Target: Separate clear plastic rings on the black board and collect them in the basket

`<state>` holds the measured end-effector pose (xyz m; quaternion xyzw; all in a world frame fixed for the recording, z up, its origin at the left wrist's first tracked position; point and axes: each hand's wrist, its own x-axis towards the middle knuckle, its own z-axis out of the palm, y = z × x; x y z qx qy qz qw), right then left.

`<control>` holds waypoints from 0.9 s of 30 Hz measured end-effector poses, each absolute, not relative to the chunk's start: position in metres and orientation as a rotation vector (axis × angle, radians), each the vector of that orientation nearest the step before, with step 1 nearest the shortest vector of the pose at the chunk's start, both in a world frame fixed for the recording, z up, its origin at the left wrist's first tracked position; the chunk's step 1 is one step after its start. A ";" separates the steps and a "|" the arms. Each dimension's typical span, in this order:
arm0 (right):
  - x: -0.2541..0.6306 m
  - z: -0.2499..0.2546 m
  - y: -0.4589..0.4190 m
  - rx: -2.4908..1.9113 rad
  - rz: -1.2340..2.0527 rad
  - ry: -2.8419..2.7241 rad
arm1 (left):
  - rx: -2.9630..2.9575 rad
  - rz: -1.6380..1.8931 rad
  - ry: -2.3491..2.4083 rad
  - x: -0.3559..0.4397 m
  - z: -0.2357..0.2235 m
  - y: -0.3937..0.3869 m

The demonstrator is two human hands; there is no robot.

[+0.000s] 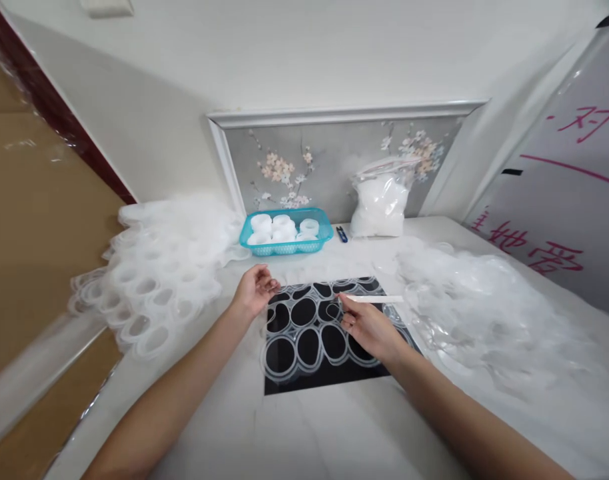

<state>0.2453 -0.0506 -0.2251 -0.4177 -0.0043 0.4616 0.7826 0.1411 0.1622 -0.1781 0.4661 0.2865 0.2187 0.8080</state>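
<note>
Translucent white plastic rings joined in one sheet (pixel 320 327) lie over a flat black rectangular mat (pixel 329 375) on the white table (pixel 304 433). Right hand (pixel 372 328) is above them, its fingers pinching a thin white flat stick (pixel 387 299). Left hand (pixel 257 291) is at the mat's far left corner, fingers curled; I cannot tell whether they grip the sheet. Behind stands a turquoise plastic basket (pixel 285 249) with white rolls (pixel 283 231).
</note>
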 end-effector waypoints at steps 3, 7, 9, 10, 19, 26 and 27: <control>0.248 -0.226 -0.054 -0.883 1.042 -0.054 | 0.942 0.472 0.603 0.134 -0.154 0.154; 0.246 -0.217 -0.057 -0.837 1.045 -0.122 | 0.953 0.365 0.467 0.116 -0.115 0.125; 0.239 -0.201 -0.058 -0.804 1.053 -0.225 | 0.987 0.282 0.344 0.103 -0.098 0.107; 0.235 -0.190 -0.059 -0.781 1.069 -0.307 | 1.007 0.245 0.299 0.096 -0.092 0.100; 0.202 -0.092 -0.063 -0.992 0.890 -0.900 | 1.252 0.055 0.172 0.057 -0.070 0.070; 0.204 -0.084 -0.067 -1.076 0.805 -1.031 | 1.226 0.042 0.104 0.050 -0.066 0.070; 0.205 -0.085 -0.068 -1.075 0.791 -1.022 | 1.234 0.037 0.110 0.050 -0.065 0.070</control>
